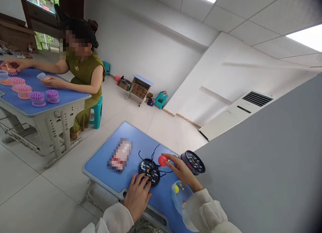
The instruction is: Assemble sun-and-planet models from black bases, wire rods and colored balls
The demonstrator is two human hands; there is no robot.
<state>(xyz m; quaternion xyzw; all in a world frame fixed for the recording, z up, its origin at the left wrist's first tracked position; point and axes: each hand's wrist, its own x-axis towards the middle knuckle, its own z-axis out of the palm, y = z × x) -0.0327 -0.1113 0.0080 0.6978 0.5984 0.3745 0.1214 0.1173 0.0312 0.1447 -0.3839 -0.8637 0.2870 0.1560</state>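
Note:
Between the fingertips of my right hand (pixel 179 167) is a small red ball (pixel 162 160), held just above the table. My left hand (pixel 138 194) lies with fingers spread on the near edge of a round black disc (pixel 143 166) with small light labels and coloured dots. Several thin black flexible strands (pixel 152 153) rise from the disc's middle and curve outward. The red ball is beside these strands; whether it touches one I cannot tell. Under my right forearm sits a clear plastic bowl (pixel 173 196) with small yellow, red and other coloured pieces.
A round black tin (pixel 193 162) stands at the blue table's (pixel 100 159) right edge, by a grey panel (pixel 264 159). A blurred-out flat item (pixel 121 155) lies at left. Another person (pixel 85 72) sits at a second table (pixel 27 107) with pink and purple brushes (pixel 37 98).

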